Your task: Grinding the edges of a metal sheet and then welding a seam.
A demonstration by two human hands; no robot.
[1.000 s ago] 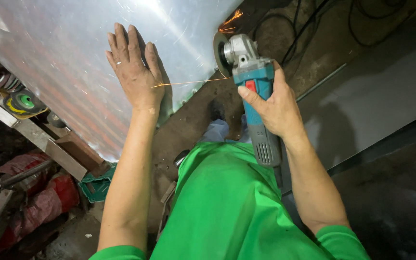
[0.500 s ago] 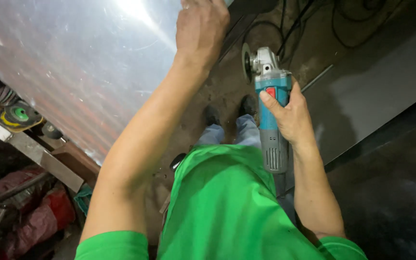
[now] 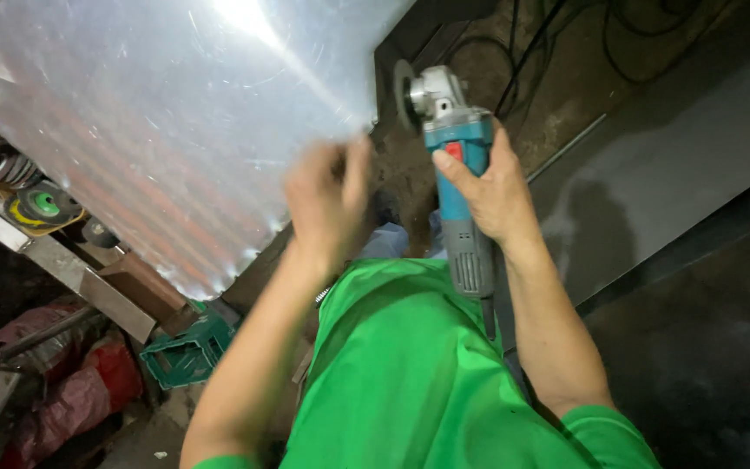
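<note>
Grinder (image 3: 455, 165): clenched in right hand (image 3: 492, 187), disc at 12 o'clock, just off the metal sheet (image 3: 175, 130); left hand (image 3: 327, 204), blurred, grip cannot tell, at sheet's 5 o'clock edge; apparently between cuts, steadying sheet needed first.

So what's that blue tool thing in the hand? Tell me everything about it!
It is an angle grinder with a teal-blue body, a red switch on top, a grey metal head and a round dark disc on its left side. Its grey ribbed handle points back toward the person's green shirt, and a dark cord hangs from its end. The right hand wraps around its middle, holding it up beside the shiny metal sheet.
</note>
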